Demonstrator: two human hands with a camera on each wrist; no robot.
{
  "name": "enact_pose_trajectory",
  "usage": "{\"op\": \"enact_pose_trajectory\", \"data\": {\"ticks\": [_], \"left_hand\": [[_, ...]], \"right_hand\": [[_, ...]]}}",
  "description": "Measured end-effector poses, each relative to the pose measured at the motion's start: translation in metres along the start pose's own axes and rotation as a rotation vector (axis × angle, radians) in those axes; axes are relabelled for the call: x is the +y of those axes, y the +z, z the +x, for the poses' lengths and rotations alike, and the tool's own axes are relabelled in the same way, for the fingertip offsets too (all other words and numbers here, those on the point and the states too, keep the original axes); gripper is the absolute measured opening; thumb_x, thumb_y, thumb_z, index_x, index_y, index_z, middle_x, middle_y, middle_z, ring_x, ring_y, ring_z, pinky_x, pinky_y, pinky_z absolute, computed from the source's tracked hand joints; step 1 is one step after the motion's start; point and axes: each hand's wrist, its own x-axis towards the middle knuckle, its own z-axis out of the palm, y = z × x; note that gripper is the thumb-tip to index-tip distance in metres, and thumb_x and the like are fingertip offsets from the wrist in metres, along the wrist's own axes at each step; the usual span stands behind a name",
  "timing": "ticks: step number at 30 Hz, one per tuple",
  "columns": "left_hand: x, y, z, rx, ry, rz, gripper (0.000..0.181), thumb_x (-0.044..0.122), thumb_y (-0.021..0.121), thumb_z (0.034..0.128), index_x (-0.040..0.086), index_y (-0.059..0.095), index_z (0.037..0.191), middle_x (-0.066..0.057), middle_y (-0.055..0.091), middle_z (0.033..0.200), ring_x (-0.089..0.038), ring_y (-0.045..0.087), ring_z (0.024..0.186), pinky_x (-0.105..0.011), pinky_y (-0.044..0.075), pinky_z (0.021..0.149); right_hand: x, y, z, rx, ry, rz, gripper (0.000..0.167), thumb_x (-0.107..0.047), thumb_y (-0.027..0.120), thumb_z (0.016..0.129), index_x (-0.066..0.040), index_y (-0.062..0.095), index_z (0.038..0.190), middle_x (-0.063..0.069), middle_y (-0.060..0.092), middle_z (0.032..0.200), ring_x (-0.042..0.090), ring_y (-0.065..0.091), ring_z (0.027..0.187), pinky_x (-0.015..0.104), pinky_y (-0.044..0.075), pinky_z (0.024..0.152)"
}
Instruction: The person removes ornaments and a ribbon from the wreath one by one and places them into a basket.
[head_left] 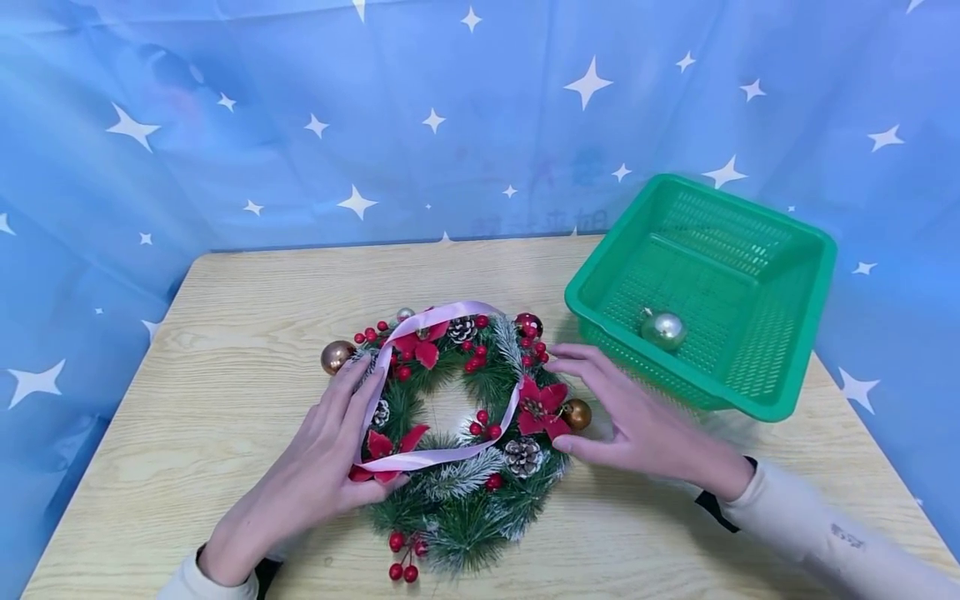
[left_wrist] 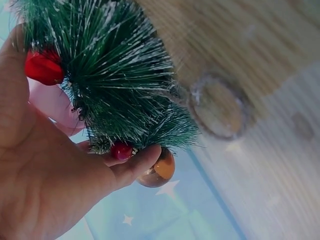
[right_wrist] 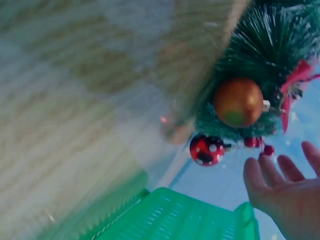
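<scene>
Blue cloth printed with white four-pointed stars hangs in soft folds beyond both hands, behind a pale wood-grain table. Between the hands on the table is a round wreath of bristly green needles, some frosted white. Left hand is spread along the wreath's near side, thumb apart, fingers touching the greenery; right hand is spread too, its fingertips just beside the opposite rim, though whether they touch it I cannot tell.

Smooth lilac ribbon forms a loose loop over the wreath, running just under the left hand's fingers. Near the right thumb sit a scaly, white-tipped pine cone, a velvety-looking red flower and a gold ball; a shiny copper ball lies by the left fingertips. Beyond the right hand stands a perforated green plastic basket, a silver ball inside.

Faint characters on the cloth beyond the right hand, and a small dark mark on the right sleeve, are unreadable. Only the left wrist view shows a twine-like loop at the wreath's outer edge; the right wrist view reveals white and black spots on a red ball past the fingertips.
</scene>
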Motion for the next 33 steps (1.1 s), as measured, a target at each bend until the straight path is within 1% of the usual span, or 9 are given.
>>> {"op": "enact_pose_trajectory", "data": {"ticks": [3, 4, 7, 10, 14, 16, 20, 26, 33], "left_hand": [[-0.002, -0.002, 0.001, -0.015, 0.002, -0.014, 0.136, 0.032, 0.099, 0.0728, 0.0, 0.014, 0.174, -0.024, 0.016, 0.176, -0.045, 0.023, 0.159, -0.076, 0.039, 0.109], [-0.003, -0.002, 0.001, -0.018, 0.002, -0.016, 0.136, 0.032, 0.1, 0.0729, 0.0, 0.014, 0.174, -0.024, 0.016, 0.176, -0.046, 0.023, 0.159, -0.076, 0.04, 0.109], [-0.005, -0.004, 0.002, -0.029, -0.001, -0.026, 0.138, 0.031, 0.101, 0.072, 0.001, 0.013, 0.174, -0.023, 0.015, 0.177, -0.045, 0.023, 0.159, -0.075, 0.04, 0.109], [-0.005, -0.004, 0.002, -0.037, -0.005, -0.021, 0.138, 0.031, 0.101, 0.0722, 0.002, 0.012, 0.174, -0.022, 0.015, 0.177, -0.045, 0.023, 0.159, -0.076, 0.04, 0.108], [-0.005, -0.004, 0.003, -0.031, 0.006, -0.017, 0.136, 0.031, 0.1, 0.0724, 0.001, 0.014, 0.174, -0.022, 0.016, 0.177, -0.045, 0.023, 0.159, -0.075, 0.039, 0.11], [-0.005, -0.004, 0.003, -0.024, 0.011, -0.02, 0.135, 0.03, 0.1, 0.0722, 0.0, 0.016, 0.173, -0.023, 0.016, 0.177, -0.044, 0.022, 0.16, -0.074, 0.038, 0.111], [-0.003, -0.003, 0.001, -0.016, -0.003, -0.016, 0.132, 0.033, 0.099, 0.0745, -0.001, 0.017, 0.173, -0.022, 0.014, 0.177, -0.044, 0.021, 0.16, -0.075, 0.037, 0.111], [0.003, -0.004, -0.002, -0.001, -0.086, 0.012, 0.134, 0.045, 0.096, 0.079, -0.001, 0.013, 0.173, -0.021, 0.014, 0.178, -0.044, 0.022, 0.16, -0.074, 0.036, 0.114], [0.015, -0.009, -0.01, 0.036, -0.196, 0.052, 0.125, 0.059, 0.086, 0.0869, 0.008, 0.014, 0.175, -0.018, 0.016, 0.179, -0.04, 0.021, 0.161, -0.076, 0.034, 0.112]], "right_hand": [[-0.001, 0.004, 0.001, 0.002, -0.014, -0.044, 0.089, -0.051, 0.086, 0.094, -0.023, 0.043, 0.166, 0.001, 0.032, 0.173, 0.021, 0.063, 0.116, 0.035, 0.056, 0.069], [-0.002, 0.006, 0.002, -0.001, -0.009, -0.048, 0.091, -0.053, 0.086, 0.093, -0.024, 0.042, 0.167, 0.0, 0.031, 0.174, 0.022, 0.064, 0.117, 0.037, 0.058, 0.071], [-0.003, 0.009, 0.004, 0.002, -0.011, -0.083, 0.096, -0.063, 0.084, 0.09, -0.024, 0.041, 0.167, 0.0, 0.029, 0.175, 0.03, 0.048, 0.147, 0.051, 0.057, 0.091], [-0.003, 0.013, 0.005, -0.009, -0.021, -0.098, 0.101, -0.068, 0.083, 0.088, -0.026, 0.039, 0.169, -0.001, 0.026, 0.177, 0.03, 0.043, 0.151, 0.053, 0.057, 0.092], [-0.002, 0.017, 0.007, -0.022, -0.065, -0.128, 0.107, -0.071, 0.083, 0.086, -0.025, 0.037, 0.171, -0.002, 0.023, 0.179, 0.028, 0.034, 0.157, 0.059, 0.053, 0.103], [-0.002, 0.019, 0.009, -0.027, -0.083, -0.139, 0.109, -0.071, 0.083, 0.086, -0.024, 0.035, 0.172, -0.002, 0.022, 0.179, 0.028, 0.03, 0.16, 0.065, 0.045, 0.112], [0.0, 0.021, 0.011, -0.04, -0.083, -0.149, 0.111, -0.072, 0.082, 0.086, -0.024, 0.033, 0.173, -0.002, 0.022, 0.179, 0.028, 0.026, 0.161, 0.07, 0.038, 0.115], [0.001, 0.023, 0.011, -0.048, -0.07, -0.164, 0.11, -0.074, 0.08, 0.086, -0.024, 0.034, 0.172, 0.0, 0.025, 0.177, 0.031, 0.028, 0.16, 0.072, 0.034, 0.117], [-0.005, 0.026, 0.009, -0.036, -0.047, -0.231, 0.11, -0.08, 0.075, 0.086, -0.02, 0.037, 0.17, 0.003, 0.027, 0.176, 0.033, 0.031, 0.159, 0.071, 0.036, 0.117]]}}
